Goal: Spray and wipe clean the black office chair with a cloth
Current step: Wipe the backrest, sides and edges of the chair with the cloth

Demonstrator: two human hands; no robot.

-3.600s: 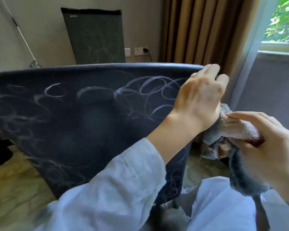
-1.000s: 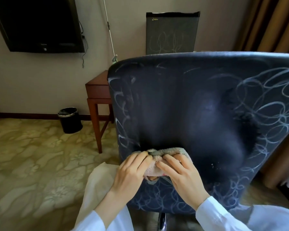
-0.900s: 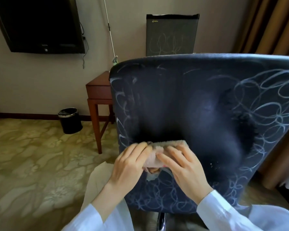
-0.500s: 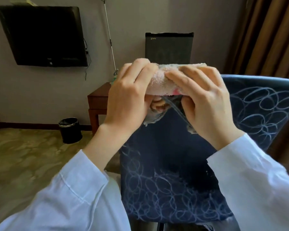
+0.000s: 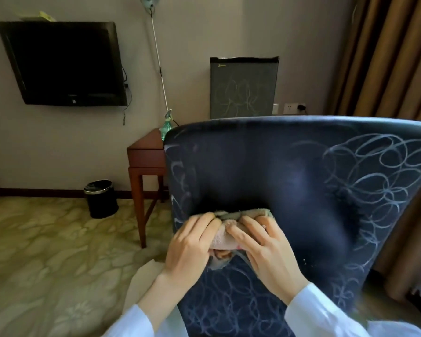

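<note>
Both hands are pressing a folded cloth (image 5: 231, 237) flat against the back of the black chair (image 5: 289, 190), low on its left-centre. The left hand (image 5: 192, 246) and right hand (image 5: 265, 249) are each lying with fingers spread over the cloth, thumbs tucked under, holding it between them. Half a second ago the cloth was being held up near the chair's top edge; now it is sitting well down the backrest, so a downward stroke is finishing. The middle band is looking dark and clean. White scribbles are remaining along the left edge, the right side and the lower part. A spray bottle (image 5: 166, 125) is standing on the side table (image 5: 146, 152) behind. Judging by the marks, the wiping is roughly half done.
</note>
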